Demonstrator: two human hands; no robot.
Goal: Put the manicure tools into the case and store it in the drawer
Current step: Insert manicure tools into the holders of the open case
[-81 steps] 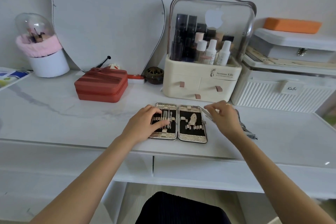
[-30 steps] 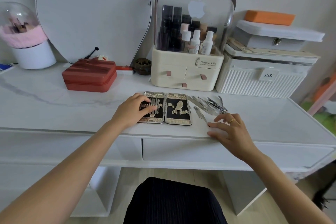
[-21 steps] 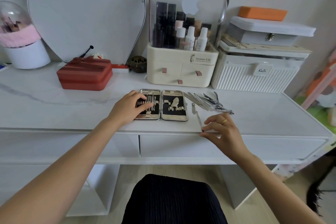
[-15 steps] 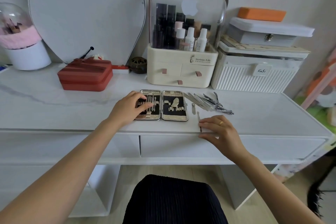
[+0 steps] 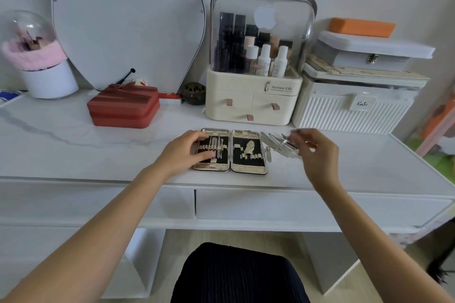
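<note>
An open manicure case is seen lying flat on a white desk, at the centre of the frame. The left hand is rested on the case's left half, fingers gently spread over the tools strapped there. Just right of the case, a pile of loose metal tools is laid on the desk. The right hand is raised above that pile, and a thin tool appears to be pinched between thumb and fingertips, though blur hides the exact grip. Below the desk edge, a closed drawer is shown. A cream cosmetics organiser is placed behind the case.
</note>
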